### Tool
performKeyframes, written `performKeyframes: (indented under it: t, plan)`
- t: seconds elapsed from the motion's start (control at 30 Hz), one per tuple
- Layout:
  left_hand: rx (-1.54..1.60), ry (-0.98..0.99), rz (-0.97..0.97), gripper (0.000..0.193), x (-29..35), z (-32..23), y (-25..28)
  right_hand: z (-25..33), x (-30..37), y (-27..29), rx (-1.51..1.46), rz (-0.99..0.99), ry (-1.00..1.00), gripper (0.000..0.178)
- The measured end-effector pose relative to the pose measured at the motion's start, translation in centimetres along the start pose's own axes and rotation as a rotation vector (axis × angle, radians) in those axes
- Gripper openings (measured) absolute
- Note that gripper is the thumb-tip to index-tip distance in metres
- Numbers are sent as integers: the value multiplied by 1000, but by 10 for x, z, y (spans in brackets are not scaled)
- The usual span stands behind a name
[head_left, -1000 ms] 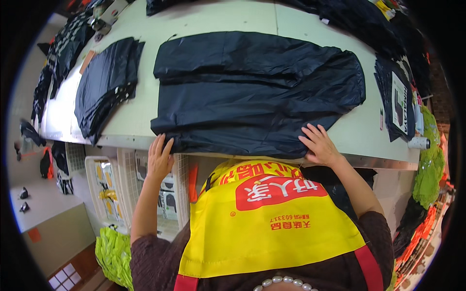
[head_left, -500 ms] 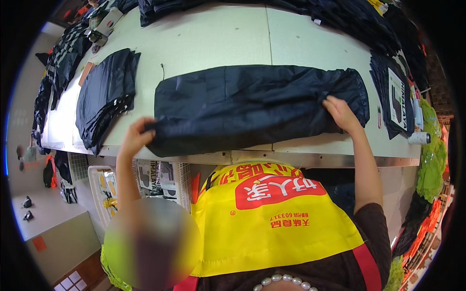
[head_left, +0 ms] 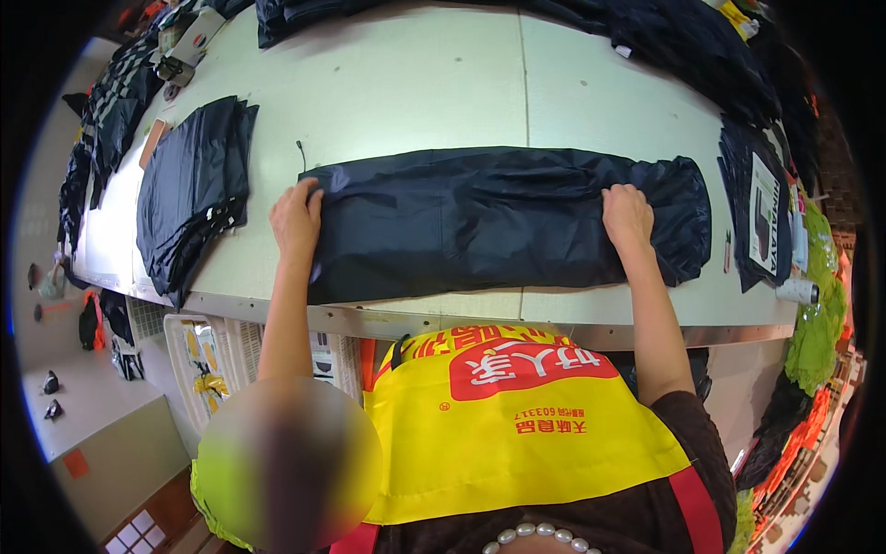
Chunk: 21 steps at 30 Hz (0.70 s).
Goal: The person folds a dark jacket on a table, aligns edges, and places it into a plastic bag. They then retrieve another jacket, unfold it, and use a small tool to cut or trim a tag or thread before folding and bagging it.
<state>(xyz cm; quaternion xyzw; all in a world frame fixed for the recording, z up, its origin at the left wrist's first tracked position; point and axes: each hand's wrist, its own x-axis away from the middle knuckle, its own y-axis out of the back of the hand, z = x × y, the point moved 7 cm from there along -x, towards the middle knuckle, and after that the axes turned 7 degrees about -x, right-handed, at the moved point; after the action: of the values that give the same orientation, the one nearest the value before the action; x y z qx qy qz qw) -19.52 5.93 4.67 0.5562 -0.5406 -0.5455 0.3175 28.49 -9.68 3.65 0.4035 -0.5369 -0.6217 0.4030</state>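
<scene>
A long folded garment (head_left: 461, 226) of thin, shiny dark navy fabric lies across the table in front of me. Its right end is gathered and wrinkled, and a short black cord with a small tip sticks out past its far left corner. My left hand (head_left: 297, 222) is at that corner, fingers curled over the edge and pinching the fabric. Toward the right end, my right hand (head_left: 629, 217) has its fingers bent into the cloth near the far side, closed on a bit of it. The thumb tips are partly hidden.
A stack of dark folded garments (head_left: 194, 185) lies on the left. Another dark pile with a printed card (head_left: 764, 217) is at right, beside a thread spool (head_left: 797, 292). Dark clothing (head_left: 683, 55) lines the far edge. White baskets (head_left: 198, 360) stand below the table's metal front edge (head_left: 425, 323).
My left hand has gone from the garment's near left corner up to its far left corner. My right hand has shifted slightly left. The near part of the cloth now lies flatter.
</scene>
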Motion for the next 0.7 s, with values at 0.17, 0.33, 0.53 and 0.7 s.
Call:
performKeyframes:
  t: [0.17,0.33,0.53,0.7]
  plan:
    - [-105,13,-179,21,13,5,-32,-7,1,-22,-37,-161,-77,25]
    - [-131,13,-394,39,15,12,-26,66,-4,31,-173,-281,103,46]
    - [-141,263,-206,58,10,24,-34,165,27,-47,-168,74,373,68]
    - [86,622,227,77,28,56,-18,163,19,-48,-191,200,359,66]
